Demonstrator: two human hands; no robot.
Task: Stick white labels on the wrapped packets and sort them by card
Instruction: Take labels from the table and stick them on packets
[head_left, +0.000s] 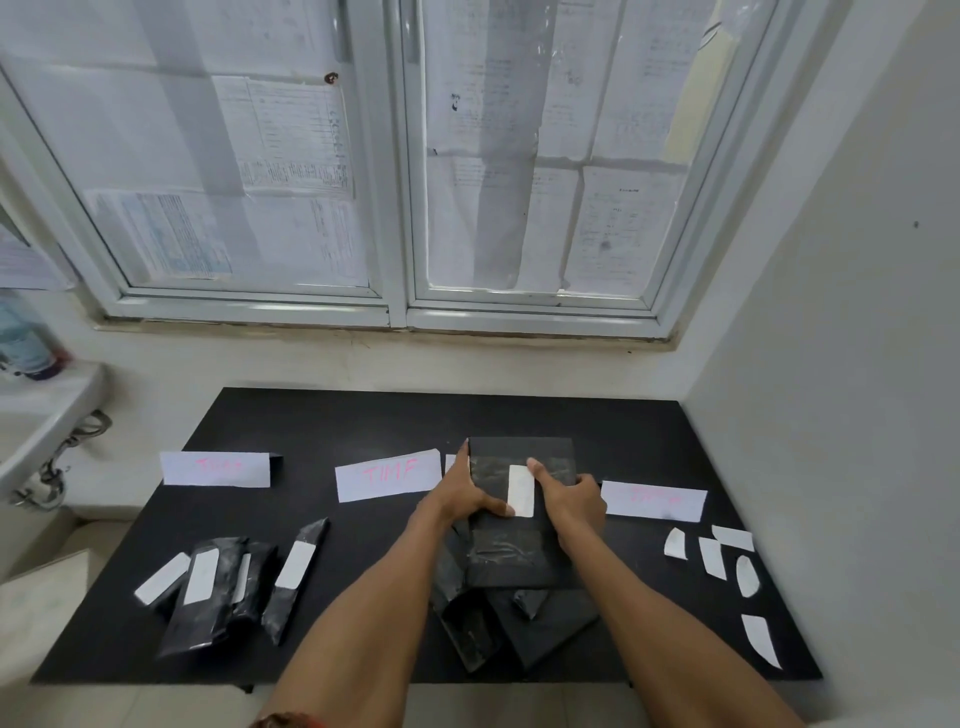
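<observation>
A large black wrapped packet (519, 551) lies in the middle of the black table (395, 415), on top of other unlabelled black packets (488, 629). A white label (521, 491) sits upright on its upper part. My left hand (465, 493) grips the packet's left edge, thumb touching the label's lower left. My right hand (569, 499) rests on the packet, index finger pressing along the label's right side. Three white cards with pink writing stand behind: left card (215, 468), middle card (387, 475), right card (654, 500).
Several labelled black packets (228, 587) lie in a group at the front left. Loose white labels (727, 558) are scattered at the right edge of the table. A wall runs close along the right, a papered window behind, a white sink (36, 415) to the left.
</observation>
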